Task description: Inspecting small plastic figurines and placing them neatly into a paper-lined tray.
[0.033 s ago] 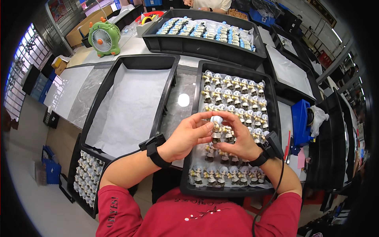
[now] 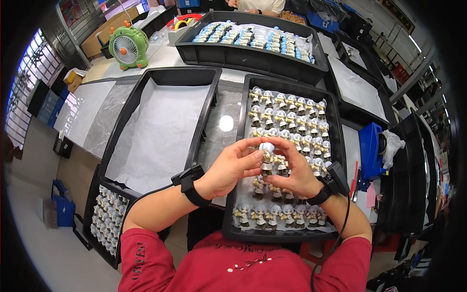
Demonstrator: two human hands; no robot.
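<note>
A small figurine (image 2: 266, 158) with pale grey hair and a beige body is pinched between both hands over a black tray (image 2: 339, 141). My left hand (image 2: 228, 168) grips it from the left, fingertips at the head. My right hand (image 2: 294, 168) closes around it from the right. Each wrist wears a black band with a cable. Rows of several similar figurines (image 2: 292, 114) stand in the tray, more of them (image 2: 277, 214) at its near end.
An empty black tray lined with white paper (image 2: 155, 131) lies to the left. Another tray of figurines (image 2: 104, 219) sits lower left. A far tray holds blue-topped figurines (image 2: 253, 36). A green fan (image 2: 127, 46) stands far left; a blue bin (image 2: 370, 148) is at right.
</note>
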